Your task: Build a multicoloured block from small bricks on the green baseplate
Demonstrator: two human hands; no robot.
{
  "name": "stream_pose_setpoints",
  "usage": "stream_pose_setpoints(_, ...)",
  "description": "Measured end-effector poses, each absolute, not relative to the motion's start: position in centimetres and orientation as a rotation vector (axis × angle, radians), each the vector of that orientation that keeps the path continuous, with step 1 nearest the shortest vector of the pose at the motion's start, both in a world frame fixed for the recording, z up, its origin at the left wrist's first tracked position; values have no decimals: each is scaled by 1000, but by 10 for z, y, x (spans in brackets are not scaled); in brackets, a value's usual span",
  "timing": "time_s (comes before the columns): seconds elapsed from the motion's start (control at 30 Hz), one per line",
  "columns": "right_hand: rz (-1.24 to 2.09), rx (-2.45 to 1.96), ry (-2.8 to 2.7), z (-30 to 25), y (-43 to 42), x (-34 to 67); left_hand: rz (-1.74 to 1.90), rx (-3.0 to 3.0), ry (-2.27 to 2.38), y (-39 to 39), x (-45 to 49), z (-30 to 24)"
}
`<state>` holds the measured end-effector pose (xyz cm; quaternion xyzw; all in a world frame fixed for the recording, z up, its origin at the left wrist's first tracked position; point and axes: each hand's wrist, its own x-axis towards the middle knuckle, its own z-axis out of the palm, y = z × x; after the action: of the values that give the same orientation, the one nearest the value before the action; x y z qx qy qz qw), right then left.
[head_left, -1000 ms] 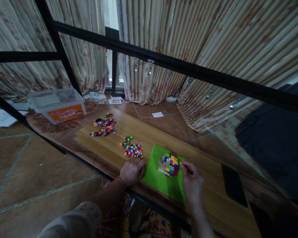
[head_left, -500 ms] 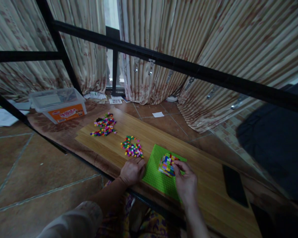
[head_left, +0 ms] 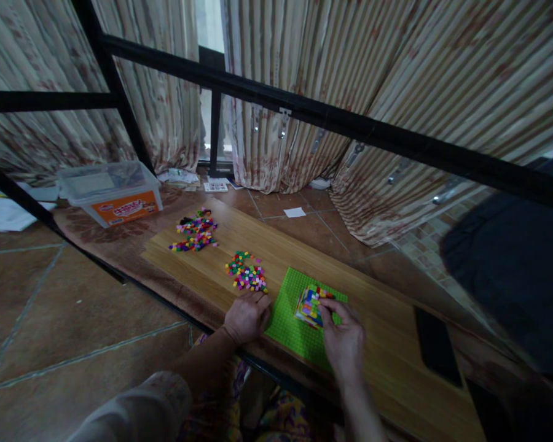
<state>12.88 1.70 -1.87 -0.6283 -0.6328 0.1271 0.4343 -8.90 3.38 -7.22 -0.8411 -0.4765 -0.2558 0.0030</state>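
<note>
A small layered block of colourful building bricks [head_left: 308, 307] sits on a green studded baseplate [head_left: 286, 313]. My right hand [head_left: 345, 334] is over the right side of this block, thumb and index finger pinched together against its top. Whatever is between those fingertips is too small to make out. My left hand [head_left: 247, 316] rests on the wooden board by the baseplate's left edge, fingers curled under and their inner side hidden. Just beyond it lies a loose pile of small bricks [head_left: 246, 273]. A second pile of bricks [head_left: 196, 231] is farther left on the board.
The wooden board [head_left: 373, 288] also bears a dark phone-like slab [head_left: 437, 345] at right. A clear plastic tub [head_left: 113, 193] with an orange label stands on the brown cloth at far left. A black metal rail [head_left: 304, 113] crosses in front of the curtains [head_left: 295, 49].
My right hand stays at the brick block, its fingertips shifted very slightly. My left hand keeps its place. The whole view has moved a little.
</note>
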Motion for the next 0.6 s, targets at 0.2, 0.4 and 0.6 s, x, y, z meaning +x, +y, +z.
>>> stream_pose_setpoints(0.2, 318, -1534, -1580, -17, 18, 130, -820, -2651, -1506, 33, -89, -72)
stream_pose_setpoints(0.4, 371, -1481, -1585, -24, 23, 138, -822, -2658, -1517, 33, -88, -70)
stream_pose_setpoints(0.6, 473, -1500, -1587, -22, 24, 141, -831, -2667, -1512, 33, -88, -70)
